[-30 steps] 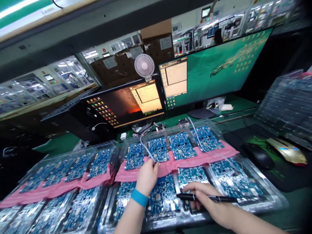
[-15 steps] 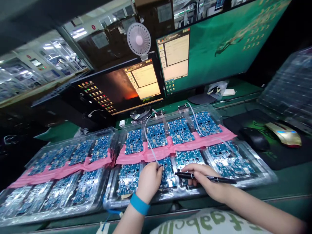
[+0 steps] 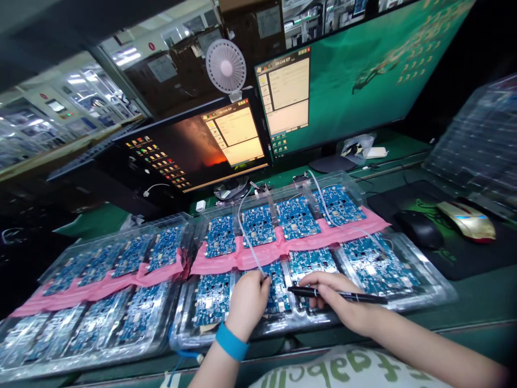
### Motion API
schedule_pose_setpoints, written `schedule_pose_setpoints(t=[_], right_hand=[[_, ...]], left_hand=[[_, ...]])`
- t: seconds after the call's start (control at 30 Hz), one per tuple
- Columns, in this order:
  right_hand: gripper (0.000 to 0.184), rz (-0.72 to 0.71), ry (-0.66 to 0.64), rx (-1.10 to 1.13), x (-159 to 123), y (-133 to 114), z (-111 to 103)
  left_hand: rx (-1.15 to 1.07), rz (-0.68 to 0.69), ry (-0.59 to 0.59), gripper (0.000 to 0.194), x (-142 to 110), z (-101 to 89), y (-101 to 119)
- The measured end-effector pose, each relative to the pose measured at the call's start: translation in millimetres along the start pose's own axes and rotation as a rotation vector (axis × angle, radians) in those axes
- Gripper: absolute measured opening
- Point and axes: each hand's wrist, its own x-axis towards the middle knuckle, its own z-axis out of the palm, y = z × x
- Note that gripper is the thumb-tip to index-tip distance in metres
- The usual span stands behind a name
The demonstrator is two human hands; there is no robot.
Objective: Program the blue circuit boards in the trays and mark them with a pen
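The clear tray [image 3: 434,292] on the worktop [image 3: 470,304] probably flexes; its blue boards [image 3: 299,215] look stiff, fragile, best held by edges; the left hand [image 3: 246,302] pinches the limp white cable [image 3: 249,243] near its end; the right [image 3: 347,304] grip holds a light pen [image 3: 363,297].

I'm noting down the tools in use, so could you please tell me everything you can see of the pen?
The pen is slim, black and glossy, with small pale markings along its barrel. It lies nearly level in the right hand, pinched between thumb and fingers, above the blue circuit boards. Its material looks like plastic.
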Motion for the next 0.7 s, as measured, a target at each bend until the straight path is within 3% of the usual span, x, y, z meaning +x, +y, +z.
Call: schedule_pose_setpoints(t=[0.33,0.47,0.6,0.7], right_hand=[[0.039,-0.018,0.010,-0.021,-1,-1,4],[0.037,-0.149,0.044,-0.114,-11,-3,-7],[0.037,-0.359,0.304,-0.302,-26,-2,-55],[0.046,-0.304,0.740,-0.265,-36,0,-107]], left_hand=[[0.127,0.113,-0.006,0.013,-3,1.5,10],[0.171,0.118,0.040,0.014,-6,2.3,12],[0.183,0.105,0.093,0.016,-12,-2.3,8],[0.172,0.076,0.135,0.019,-20,-10.4,8]])
